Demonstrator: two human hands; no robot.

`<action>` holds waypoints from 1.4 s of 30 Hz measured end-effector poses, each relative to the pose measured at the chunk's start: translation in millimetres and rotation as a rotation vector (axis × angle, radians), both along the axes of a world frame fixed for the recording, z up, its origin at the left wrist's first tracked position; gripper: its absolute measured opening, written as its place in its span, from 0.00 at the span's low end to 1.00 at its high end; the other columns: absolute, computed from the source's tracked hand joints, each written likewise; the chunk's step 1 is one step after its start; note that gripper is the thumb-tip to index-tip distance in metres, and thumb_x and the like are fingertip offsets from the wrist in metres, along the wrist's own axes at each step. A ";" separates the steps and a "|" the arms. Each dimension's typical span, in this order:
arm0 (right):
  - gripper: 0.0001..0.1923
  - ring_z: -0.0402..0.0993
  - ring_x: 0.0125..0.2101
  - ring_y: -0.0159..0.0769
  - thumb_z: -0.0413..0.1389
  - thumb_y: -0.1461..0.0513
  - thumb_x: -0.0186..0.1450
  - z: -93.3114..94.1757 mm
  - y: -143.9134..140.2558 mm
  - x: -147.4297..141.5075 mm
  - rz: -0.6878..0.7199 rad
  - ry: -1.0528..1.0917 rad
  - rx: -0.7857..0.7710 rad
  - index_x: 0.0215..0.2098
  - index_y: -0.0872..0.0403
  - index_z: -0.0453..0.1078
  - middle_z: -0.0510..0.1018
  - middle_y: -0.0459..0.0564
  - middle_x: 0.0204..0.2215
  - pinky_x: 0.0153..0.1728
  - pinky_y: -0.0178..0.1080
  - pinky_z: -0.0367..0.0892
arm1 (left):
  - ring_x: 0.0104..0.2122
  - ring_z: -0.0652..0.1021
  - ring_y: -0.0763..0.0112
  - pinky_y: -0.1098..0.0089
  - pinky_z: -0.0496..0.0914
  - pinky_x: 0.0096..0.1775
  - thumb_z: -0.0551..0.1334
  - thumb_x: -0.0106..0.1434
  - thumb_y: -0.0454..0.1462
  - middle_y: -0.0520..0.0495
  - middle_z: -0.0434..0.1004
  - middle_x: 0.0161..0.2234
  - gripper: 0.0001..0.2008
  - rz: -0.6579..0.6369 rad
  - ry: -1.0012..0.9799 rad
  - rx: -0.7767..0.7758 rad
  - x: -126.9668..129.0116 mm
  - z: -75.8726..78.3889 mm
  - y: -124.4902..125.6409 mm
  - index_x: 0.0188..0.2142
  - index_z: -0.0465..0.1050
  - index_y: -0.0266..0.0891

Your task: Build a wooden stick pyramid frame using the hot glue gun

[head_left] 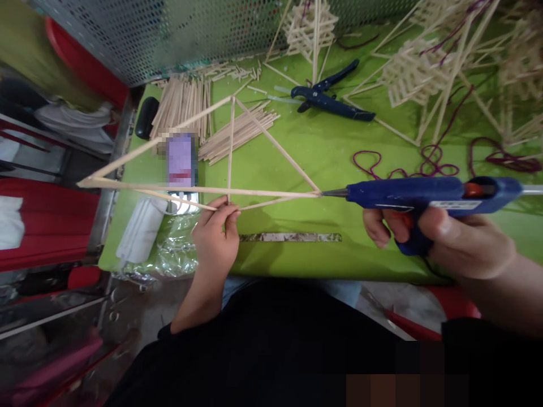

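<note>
My left hand (218, 232) pinches a near corner of a wooden stick frame (271, 193), an open shape of thin sticks joined at their ends. My right hand (449, 237) is wrapped round the handle of a blue glue gun (403, 195), fingers at its orange trigger. The gun's metal nozzle touches, or nearly touches, the frame's right corner. A clear glue stick (532, 190) sticks out of the gun's back. Below the frame a flat metal strip (292, 237) lies on the green table (297, 263).
Loose wooden sticks (240, 133) lie in bundles behind the frame. Blue cutters (335, 99) rest at the back middle. Finished-looking stick structures (416, 70) and purple cord (436, 164) occupy the right back. A phone (180, 161) and a white power strip (142, 229) are at left.
</note>
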State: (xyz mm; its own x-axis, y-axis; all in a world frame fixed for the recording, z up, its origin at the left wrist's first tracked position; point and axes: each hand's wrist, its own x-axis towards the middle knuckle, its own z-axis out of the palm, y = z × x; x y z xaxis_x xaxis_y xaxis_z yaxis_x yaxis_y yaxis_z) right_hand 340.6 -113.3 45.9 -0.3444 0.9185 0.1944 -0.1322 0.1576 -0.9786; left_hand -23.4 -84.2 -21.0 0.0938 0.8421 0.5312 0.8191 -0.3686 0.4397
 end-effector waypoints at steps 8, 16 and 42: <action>0.23 0.72 0.26 0.37 0.56 0.46 0.78 -1.9 -0.8 1.0 -0.006 0.013 -0.032 0.31 0.51 0.69 0.67 0.47 0.23 0.26 0.44 0.64 | 0.50 0.88 0.63 0.58 0.84 0.56 0.67 0.73 0.36 0.44 0.88 0.52 0.07 0.027 0.023 -0.023 0.3 -0.6 -0.4 0.45 0.86 0.42; 0.25 0.70 0.26 0.36 0.55 0.45 0.78 2.9 -0.4 -0.1 -0.004 -0.008 -0.026 0.29 0.52 0.67 0.66 0.47 0.22 0.25 0.42 0.64 | 0.50 0.88 0.61 0.58 0.84 0.56 0.68 0.72 0.34 0.40 0.88 0.52 0.06 -0.012 -0.011 -0.014 0.2 -0.9 0.2 0.45 0.86 0.39; 0.23 0.69 0.24 0.35 0.55 0.45 0.78 -5.1 -3.2 5.8 0.041 0.048 -0.080 0.32 0.51 0.69 0.68 0.47 0.25 0.24 0.42 0.64 | 0.48 0.88 0.62 0.58 0.84 0.54 0.68 0.73 0.37 0.43 0.88 0.52 0.06 0.000 0.014 -0.038 0.7 1.7 -0.5 0.44 0.86 0.42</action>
State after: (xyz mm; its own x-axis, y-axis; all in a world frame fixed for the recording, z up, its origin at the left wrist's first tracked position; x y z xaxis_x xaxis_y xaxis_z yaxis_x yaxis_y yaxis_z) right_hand 346.4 -116.5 40.8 -0.3739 0.9171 0.1383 -0.1837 0.0729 -0.9803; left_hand -22.7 -84.7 -19.3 0.1011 0.8615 0.4976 0.8253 -0.3519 0.4416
